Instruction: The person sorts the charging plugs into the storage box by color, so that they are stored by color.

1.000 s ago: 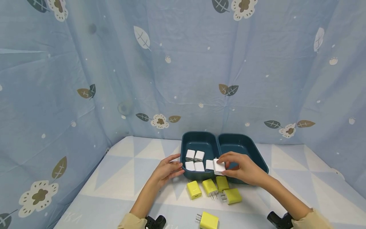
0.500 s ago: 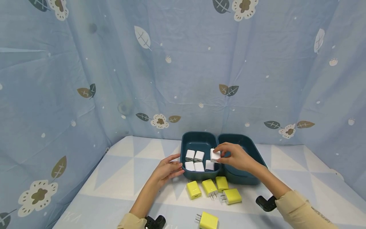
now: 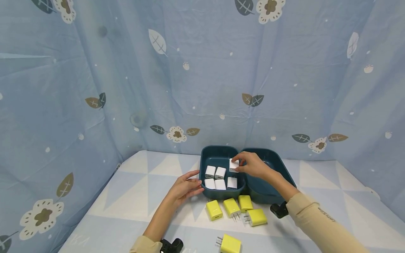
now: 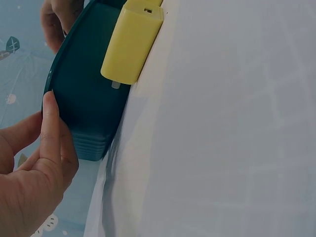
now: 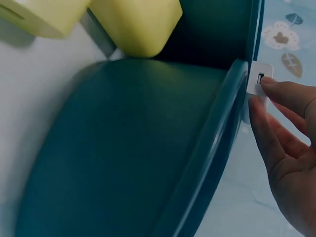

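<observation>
In the head view, my right hand (image 3: pixel 255 166) pinches a white charger plug (image 3: pixel 233 165) between thumb and fingers. It holds the charger over the back right part of the left dark teal bin (image 3: pixel 218 150). Several white chargers (image 3: pixel 220 172) sit in that bin, towards its front. The right wrist view shows the held charger (image 5: pixel 258 79) beyond the bin rim, its port towards the camera. My left hand (image 3: pixel 185 186) touches the left bin's outer left side near the front corner. The left wrist view shows straight fingers (image 4: pixel 50 128) against its wall and rim.
A second teal bin (image 3: pixel 269 194) stands against the right side of the first. Several yellow chargers (image 3: pixel 214 210) lie on the table in front of the bins, and another yellow charger (image 3: pixel 231 244) is nearer the front edge. A patterned blue curtain (image 3: pixel 202 88) hangs behind.
My right hand has carried the white charger from above the left bin's front right corner backwards, to its back right part. The left hand has stayed at the bin's side.
</observation>
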Motion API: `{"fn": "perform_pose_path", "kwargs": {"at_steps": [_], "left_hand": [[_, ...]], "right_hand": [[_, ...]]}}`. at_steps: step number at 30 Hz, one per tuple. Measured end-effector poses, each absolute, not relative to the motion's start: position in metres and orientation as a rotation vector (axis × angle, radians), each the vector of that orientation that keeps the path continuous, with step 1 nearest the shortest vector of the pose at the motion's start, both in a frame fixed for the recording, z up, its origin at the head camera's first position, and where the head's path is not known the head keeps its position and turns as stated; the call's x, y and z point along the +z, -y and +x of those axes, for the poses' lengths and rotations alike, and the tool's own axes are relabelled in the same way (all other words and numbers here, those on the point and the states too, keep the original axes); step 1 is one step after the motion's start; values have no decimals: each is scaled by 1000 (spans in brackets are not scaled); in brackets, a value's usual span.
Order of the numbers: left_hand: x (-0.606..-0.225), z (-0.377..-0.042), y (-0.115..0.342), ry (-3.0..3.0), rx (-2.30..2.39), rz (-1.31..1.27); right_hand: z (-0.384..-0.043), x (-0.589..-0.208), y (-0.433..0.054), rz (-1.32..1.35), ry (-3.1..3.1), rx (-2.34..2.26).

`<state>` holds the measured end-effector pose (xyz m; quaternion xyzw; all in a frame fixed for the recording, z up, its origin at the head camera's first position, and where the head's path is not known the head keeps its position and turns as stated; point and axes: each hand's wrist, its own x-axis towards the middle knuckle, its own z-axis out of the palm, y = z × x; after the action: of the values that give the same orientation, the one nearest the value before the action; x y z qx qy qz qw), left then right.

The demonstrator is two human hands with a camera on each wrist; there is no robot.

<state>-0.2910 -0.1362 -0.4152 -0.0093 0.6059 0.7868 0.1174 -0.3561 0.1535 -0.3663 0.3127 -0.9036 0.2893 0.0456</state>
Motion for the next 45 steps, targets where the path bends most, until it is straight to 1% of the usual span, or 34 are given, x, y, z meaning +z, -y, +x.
{"fn": "perform_pose_path", "kwargs": {"at_steps": [13,22,30,36,45], "left_hand": [[-414,-291,136,-1764,2298,-16],[-415,-290,136,-1757,2296,4],[-414,-290,137,-1761,2295,1],[-415,-289,137,-1757,2296,-3],[-415,-291,137,-1748,2307,-10]], "right_hand": [[-377,-363,-137,844,2895,841],[-373,-362,-126,759,2945,737],[-368,-363,-129,809,2885,735],[-350,-360,-138,881,2787,781],[-298,-356,-160,945,2685,823]]}}
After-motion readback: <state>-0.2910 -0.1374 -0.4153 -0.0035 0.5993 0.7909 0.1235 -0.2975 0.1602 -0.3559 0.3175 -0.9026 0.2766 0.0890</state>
